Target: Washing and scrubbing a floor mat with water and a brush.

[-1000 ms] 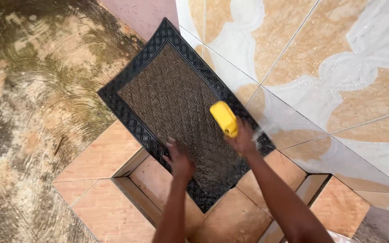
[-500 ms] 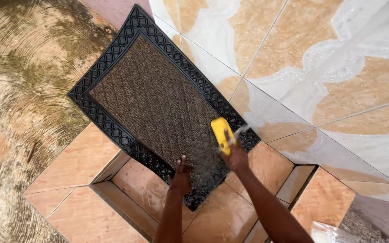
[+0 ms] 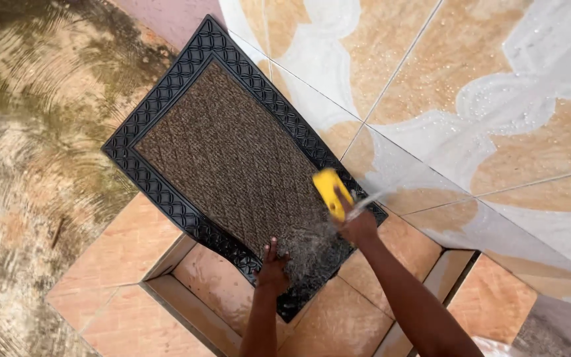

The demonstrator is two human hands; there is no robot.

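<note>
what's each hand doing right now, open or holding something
Left hand: open, fingers flat on the doormat near its lower corner.
Right hand: closed around a yellow brush, on the doormat.

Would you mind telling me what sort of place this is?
Probably a house entrance outdoors: a doormat lies over tiled steps, between wet patterned floor tiles and stained wet concrete ground.

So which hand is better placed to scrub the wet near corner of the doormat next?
Right, probably. The right hand already grips the yellow brush over the doormat, beside the wet near corner. The left hand is pressed flat on that corner, holding no tool.
</note>
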